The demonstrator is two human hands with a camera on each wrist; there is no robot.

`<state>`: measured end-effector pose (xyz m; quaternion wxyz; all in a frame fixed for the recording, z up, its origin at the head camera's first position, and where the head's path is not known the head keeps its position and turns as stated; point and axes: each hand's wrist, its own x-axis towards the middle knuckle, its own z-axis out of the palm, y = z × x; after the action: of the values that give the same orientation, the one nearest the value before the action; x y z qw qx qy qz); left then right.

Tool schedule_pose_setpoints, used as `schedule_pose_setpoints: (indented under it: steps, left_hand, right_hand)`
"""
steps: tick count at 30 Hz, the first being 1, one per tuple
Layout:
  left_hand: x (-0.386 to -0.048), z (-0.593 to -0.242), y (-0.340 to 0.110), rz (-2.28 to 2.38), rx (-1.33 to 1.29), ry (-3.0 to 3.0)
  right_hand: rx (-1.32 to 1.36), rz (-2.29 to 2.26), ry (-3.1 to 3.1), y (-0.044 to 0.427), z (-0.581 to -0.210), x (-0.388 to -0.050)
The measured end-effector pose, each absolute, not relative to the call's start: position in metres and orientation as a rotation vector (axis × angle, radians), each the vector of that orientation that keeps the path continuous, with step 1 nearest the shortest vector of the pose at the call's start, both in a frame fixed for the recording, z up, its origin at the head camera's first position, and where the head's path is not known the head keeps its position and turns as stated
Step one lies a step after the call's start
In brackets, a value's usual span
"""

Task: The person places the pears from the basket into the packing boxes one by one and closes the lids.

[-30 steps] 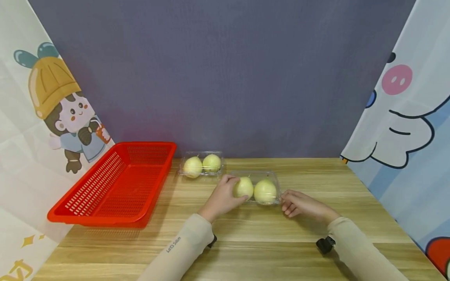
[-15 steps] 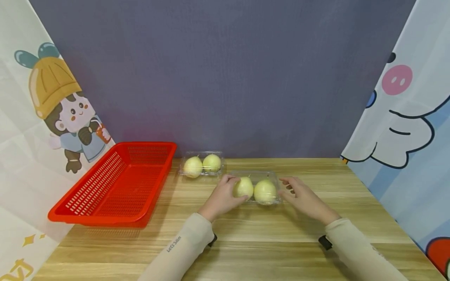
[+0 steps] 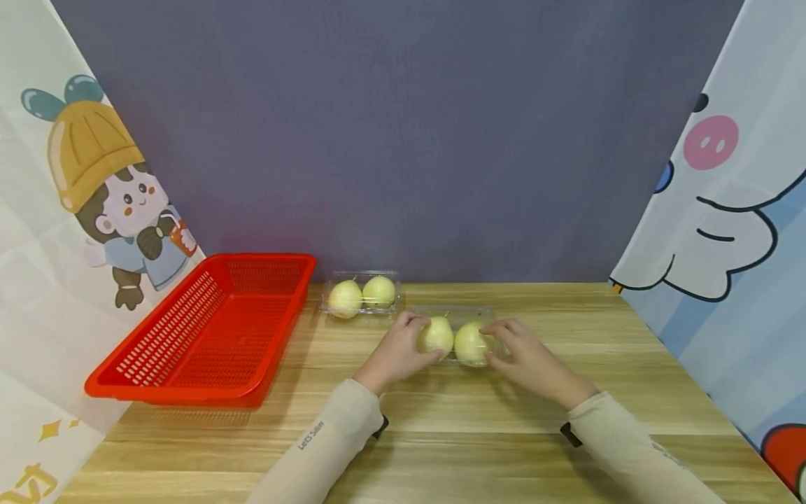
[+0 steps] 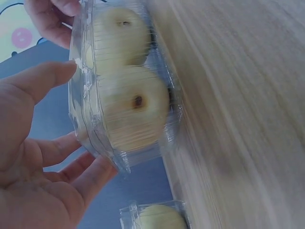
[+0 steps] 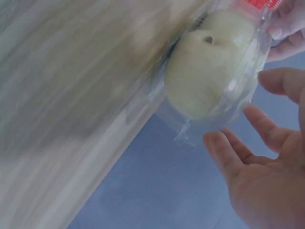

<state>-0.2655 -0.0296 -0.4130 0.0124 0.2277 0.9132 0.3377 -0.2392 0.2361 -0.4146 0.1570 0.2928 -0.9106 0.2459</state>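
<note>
A clear plastic clamshell box (image 3: 462, 312) with two yellow pears, a left pear (image 3: 437, 337) and a right pear (image 3: 469, 344), sits on the table. My left hand (image 3: 398, 353) holds the left end of the box, thumb on the near side and fingers beyond it. At the opposite end, my right hand (image 3: 532, 364) curves its thumb and fingers around the box's right corner. The right wrist view shows those fingertips at the plastic edge. Through the ribbed plastic (image 4: 136, 107) in the left wrist view, both pears show their dark ends.
Behind and to the left stands a second clear box (image 3: 363, 308) with two pears. A red perforated basket (image 3: 252, 388) occupies the table's left side. The wooden table (image 3: 466, 448) ends at a grey-blue back panel (image 3: 403, 140).
My right hand has risen from beside the box's right front corner, spread its fingers, and moved left around that end. The left hand and the box stay in place.
</note>
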Motion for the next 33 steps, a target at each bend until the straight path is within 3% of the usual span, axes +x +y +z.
schedule_pose_setpoints:
  steps: [33]
  left_hand:
    - [-0.268,-0.400,-0.024,0.773,0.800,2.855]
  right_hand:
    - [0.730,0.788,-2.751,0.230,-0.412,-0.242]
